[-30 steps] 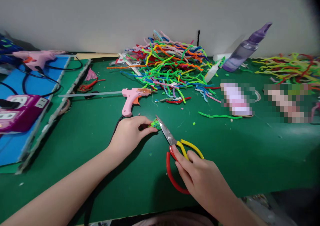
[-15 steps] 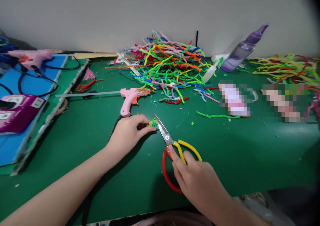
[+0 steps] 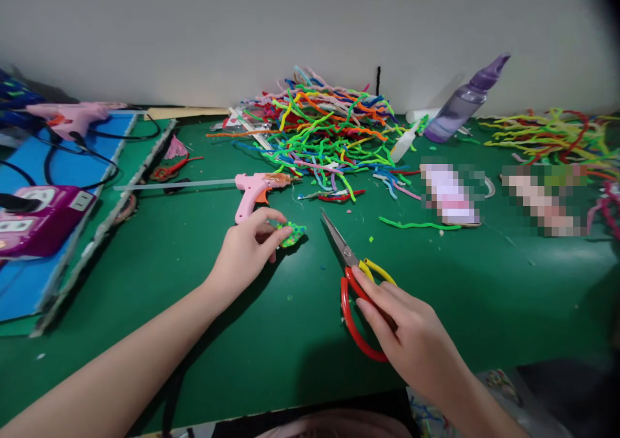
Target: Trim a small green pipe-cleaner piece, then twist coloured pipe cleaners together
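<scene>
Between the thumb and fingers of my left hand [image 3: 249,247] is a small fuzzy green piece [image 3: 292,234] with specks of blue and yellow; its covered end is hidden by my fingertips. My right hand [image 3: 407,322] grips scissors [image 3: 346,250] with one red and one yellow handle. Their blades are closed together, pointing up and left, a short way right of the green piece and apart from it. Just beyond my left hand lies a pink hot glue gun [image 3: 250,192] with a long glue stick sticking out of its back.
A tangled heap of coloured pipe cleaners [image 3: 320,128] fills the back middle. Right of it are a small white bottle [image 3: 404,144], a purple bottle [image 3: 460,105] and more pipe cleaners [image 3: 552,137]. At left, a purple power strip [image 3: 43,221] and another pink glue gun [image 3: 72,115] rest on a blue board [image 3: 29,283].
The scissors have moved right, away from the green piece, and their blades have closed. My left hand has turned the piece slightly, so more of it shows.
</scene>
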Available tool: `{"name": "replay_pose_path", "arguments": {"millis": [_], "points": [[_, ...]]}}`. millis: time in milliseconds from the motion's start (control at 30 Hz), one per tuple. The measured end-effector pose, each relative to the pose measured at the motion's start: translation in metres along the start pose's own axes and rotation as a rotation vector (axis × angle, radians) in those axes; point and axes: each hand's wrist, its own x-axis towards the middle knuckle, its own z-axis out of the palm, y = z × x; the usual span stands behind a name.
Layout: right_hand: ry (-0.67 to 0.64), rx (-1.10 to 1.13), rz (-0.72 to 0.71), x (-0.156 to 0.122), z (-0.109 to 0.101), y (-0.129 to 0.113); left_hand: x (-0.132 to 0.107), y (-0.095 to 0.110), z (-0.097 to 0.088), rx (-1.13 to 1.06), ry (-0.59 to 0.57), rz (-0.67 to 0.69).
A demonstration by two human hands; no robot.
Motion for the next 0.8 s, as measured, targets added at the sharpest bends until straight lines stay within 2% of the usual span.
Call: {"name": "replay_pose_path", "arguments": {"millis": [233, 400, 467, 567, 800], "points": [[-0.022, 0.047, 0.025, 0.002, 0.003, 0.000, -0.001, -0.001, 0.002, -0.030, -0.037, -0.023], [-0.057, 0.068, 0.044, 0.002, 0.003, -0.002, -0.002, -0.003, 0.003, 0.155, 0.003, 0.078], [-0.083, 0.041, 0.039, 0.001, 0.003, -0.005, -0.001, -0.003, 0.002, 0.238, 0.021, 0.158], [-0.128, -0.043, 0.006, -0.001, 0.005, -0.010, 0.000, -0.005, 0.002, 0.248, 0.030, 0.244], [-0.181, -0.218, -0.033, 0.002, 0.012, -0.020, 0.001, -0.006, 0.002, 0.208, 0.026, 0.237]]}}
